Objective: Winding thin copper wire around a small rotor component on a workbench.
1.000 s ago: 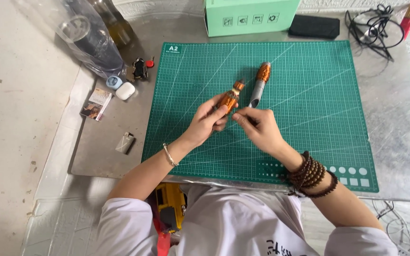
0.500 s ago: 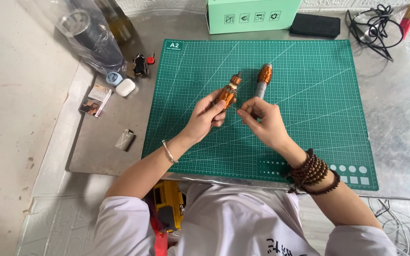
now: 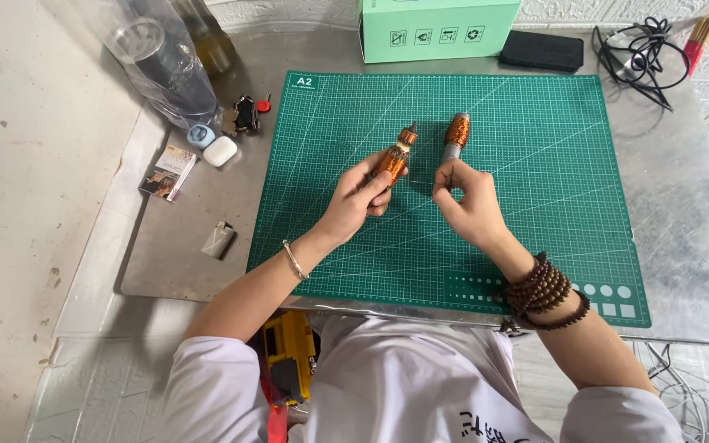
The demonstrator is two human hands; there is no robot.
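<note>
My left hand [image 3: 353,199] is closed around a small copper-orange bottle-shaped piece [image 3: 393,158] and holds it tilted above the green cutting mat [image 3: 551,164]. A second piece, a copper-wound body on a grey stem [image 3: 455,134], lies on the mat just to the right. My right hand [image 3: 469,205] has its fingertips pinched together right at the grey stem's lower end. I cannot tell whether they touch it or hold anything small. A bead bracelet [image 3: 545,291] wraps my right wrist.
A mint-green box [image 3: 436,29] and a black case [image 3: 542,49] stand behind the mat, with black cables [image 3: 642,53] at the back right. To the left are clear bottles [image 3: 166,61], white earbud cases [image 3: 219,150], a small card packet [image 3: 170,171] and a lighter [image 3: 217,239].
Both hands have moved slightly away from me up the mat. My right hand has come close to the lying piece's grey end. That piece has stayed in place.
</note>
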